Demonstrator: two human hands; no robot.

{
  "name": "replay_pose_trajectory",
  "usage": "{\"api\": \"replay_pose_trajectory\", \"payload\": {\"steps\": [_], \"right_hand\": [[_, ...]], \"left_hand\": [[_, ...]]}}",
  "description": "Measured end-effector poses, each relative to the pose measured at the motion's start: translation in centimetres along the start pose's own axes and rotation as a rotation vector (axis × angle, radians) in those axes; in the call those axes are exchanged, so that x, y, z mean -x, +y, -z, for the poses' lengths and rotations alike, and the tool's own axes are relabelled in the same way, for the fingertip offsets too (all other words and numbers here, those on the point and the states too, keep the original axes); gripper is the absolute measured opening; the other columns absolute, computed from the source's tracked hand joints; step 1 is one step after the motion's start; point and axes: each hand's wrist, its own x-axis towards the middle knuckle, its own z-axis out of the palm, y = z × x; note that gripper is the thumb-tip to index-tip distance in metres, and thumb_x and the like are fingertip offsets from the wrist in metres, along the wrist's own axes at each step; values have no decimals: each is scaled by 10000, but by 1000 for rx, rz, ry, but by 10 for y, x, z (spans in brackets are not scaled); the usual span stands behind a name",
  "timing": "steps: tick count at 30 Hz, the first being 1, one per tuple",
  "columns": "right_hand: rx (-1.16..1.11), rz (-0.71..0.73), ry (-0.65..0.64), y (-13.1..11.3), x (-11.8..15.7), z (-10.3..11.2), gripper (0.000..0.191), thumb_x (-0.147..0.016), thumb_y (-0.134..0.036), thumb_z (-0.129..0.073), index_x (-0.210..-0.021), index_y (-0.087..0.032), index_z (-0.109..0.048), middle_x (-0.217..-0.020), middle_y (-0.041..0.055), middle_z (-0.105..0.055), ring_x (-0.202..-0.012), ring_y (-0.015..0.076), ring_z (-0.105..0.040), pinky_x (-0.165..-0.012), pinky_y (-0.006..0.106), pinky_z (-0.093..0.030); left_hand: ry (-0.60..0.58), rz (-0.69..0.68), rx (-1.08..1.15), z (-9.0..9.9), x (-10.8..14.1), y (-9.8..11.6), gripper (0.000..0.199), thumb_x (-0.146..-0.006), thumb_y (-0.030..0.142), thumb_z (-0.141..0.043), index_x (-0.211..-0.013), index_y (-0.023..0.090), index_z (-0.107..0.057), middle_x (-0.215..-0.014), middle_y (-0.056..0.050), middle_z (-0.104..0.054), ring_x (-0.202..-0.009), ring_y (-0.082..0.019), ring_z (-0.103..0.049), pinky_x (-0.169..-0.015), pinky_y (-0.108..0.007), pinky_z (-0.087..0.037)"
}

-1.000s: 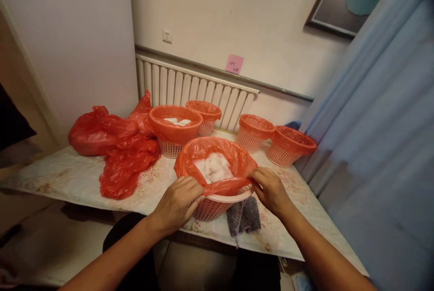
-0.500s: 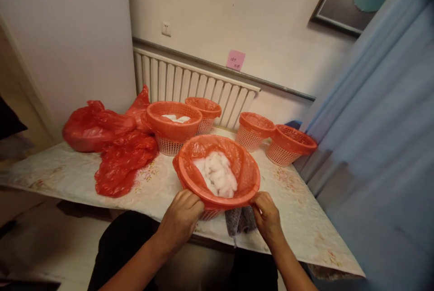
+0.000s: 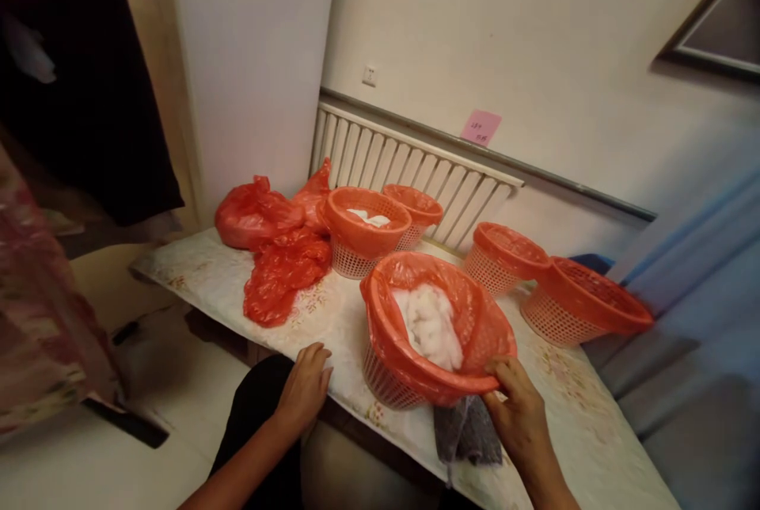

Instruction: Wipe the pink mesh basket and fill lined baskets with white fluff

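Right grip [image 3: 515, 405] pinches red liner [image 3: 488, 328] at the front basket's [image 3: 385, 377] rim; white material [image 3: 430, 328] inside. Left grip [image 3: 305, 387], fingers loose, near tabletop [image 3: 338, 320] edge.

With bare forearms [image 3: 245, 464] stretched forward, the left hand [image 3: 304, 387] is loosely unfurled (its fingers slightly bent), while the right hand [image 3: 518, 403] pinches between thumb and curled fingers.

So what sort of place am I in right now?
Probably a room in a home, though I can't be certain: there's a radiator against the wall, a framed picture at the upper right, and a flowered cover on the table.
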Motion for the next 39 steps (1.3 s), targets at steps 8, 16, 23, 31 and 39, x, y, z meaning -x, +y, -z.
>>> {"api": "replay_pose_trajectory", "payload": {"steps": [8,16,23,31,39], "right_hand": [[-125,81,43,-48,-44,-57,126,-800,-103,-530,-818,-219,-575,-879,18,-553,-812,166,-556,-702,258,-452],[-289,132,29,-96,-88,-138,187,-767,-27,-513,-790,-206,-563,-849,10,-527,-805,155,-531,-710,244,-432],[-325,106,-6,-121,-106,-164,223,-736,14,-496,-782,-196,-556,-861,16,-518,-809,159,-518,-720,262,-429],[-245,170,-38,-126,-109,-163,374,-753,-24,-530,-1081,-189,-602,-1141,100,-573,-1051,227,-561,-903,382,-496],[-360,122,-33,-100,-94,-146,601,-867,-120,-504,-1446,-222,-382,-1496,150,-377,-1155,215,-580,-845,331,-563]], "left_hand": [[-169,217,-310,-1,3,-64,370,-908,137,-406,-1230,106,-584,-1390,-176,-514,-1283,-286,-482,-1070,-439,-394],[33,356,-418,6,5,-81,417,-925,168,-392,-1318,77,-497,-1489,-211,-389,-1341,-291,-438,-1030,-407,-427],[-57,373,-478,17,0,-92,448,-941,187,-316,-1344,56,-460,-1500,-227,-371,-1324,-295,-468,-983,-402,-459],[-40,302,-440,14,-3,-90,478,-915,203,-315,-1350,44,-435,-1453,-236,-435,-1298,-300,-496,-981,-406,-453],[-97,308,-334,20,-14,-82,305,-881,220,-365,-1122,149,-538,-1112,-133,-653,-1059,-250,-641,-857,-335,-475]]}}
